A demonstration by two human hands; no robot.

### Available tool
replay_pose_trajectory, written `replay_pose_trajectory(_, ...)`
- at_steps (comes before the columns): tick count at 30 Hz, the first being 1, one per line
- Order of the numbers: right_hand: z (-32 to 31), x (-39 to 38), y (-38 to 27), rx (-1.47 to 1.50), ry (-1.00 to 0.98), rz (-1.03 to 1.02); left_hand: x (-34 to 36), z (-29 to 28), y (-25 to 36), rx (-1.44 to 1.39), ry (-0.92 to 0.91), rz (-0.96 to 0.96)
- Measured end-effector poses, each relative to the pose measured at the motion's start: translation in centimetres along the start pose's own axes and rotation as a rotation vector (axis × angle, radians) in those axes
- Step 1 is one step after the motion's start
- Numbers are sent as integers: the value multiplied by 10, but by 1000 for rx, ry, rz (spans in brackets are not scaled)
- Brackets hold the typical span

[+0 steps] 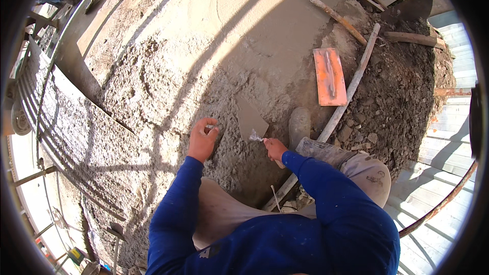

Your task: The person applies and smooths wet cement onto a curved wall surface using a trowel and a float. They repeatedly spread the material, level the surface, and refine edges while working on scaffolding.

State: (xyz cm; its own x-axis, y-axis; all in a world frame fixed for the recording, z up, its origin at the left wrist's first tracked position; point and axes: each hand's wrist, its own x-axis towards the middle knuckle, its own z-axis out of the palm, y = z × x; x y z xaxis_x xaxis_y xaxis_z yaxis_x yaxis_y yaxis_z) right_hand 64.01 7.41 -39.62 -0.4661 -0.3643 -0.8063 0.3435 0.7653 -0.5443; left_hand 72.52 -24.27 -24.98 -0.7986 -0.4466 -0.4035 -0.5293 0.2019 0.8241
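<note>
Grey trowel (pixel 250 118) over rough concrete (pixel 145 89), held in R hand grip (pixel 275 149), L hand grip (pixel 202 141) curled, can't tell if empty

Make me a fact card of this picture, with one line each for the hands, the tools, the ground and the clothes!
Right hand: the right hand grips the trowel by its handle
Left hand: the left hand is over rough concrete, fingers curled; too small to tell if it holds anything
Other tool: an orange float, handle up, near a long wooden strip
Ground: grey concrete, lumpy near the hands, smooth concrete farther away
Clothes: blue long-sleeved top
</note>
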Motion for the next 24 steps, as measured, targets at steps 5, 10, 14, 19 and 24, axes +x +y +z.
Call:
replay_pose_trajectory(5, -33, 24, -14, 297, 188, 17, 1, 6, -5, 24, -71, 45)
replay_pose_trajectory(10, -18, 57, -55, 333, 105, 68, -1, 11, -13, 14, -86, 38)
replay_pose_trajectory(14, -14, 67, -50, -417, 56, -195, 6, 17, -12, 35, -132, 36)
replay_pose_trajectory(19, -99, 74, -93, -910, 109, -269, -1, 7, -17, 38, -112, 7)
replay_pose_trajectory(24, -182, 90, -122, -822, 373, -64, -11, 1, -18, -23, -124, -3)
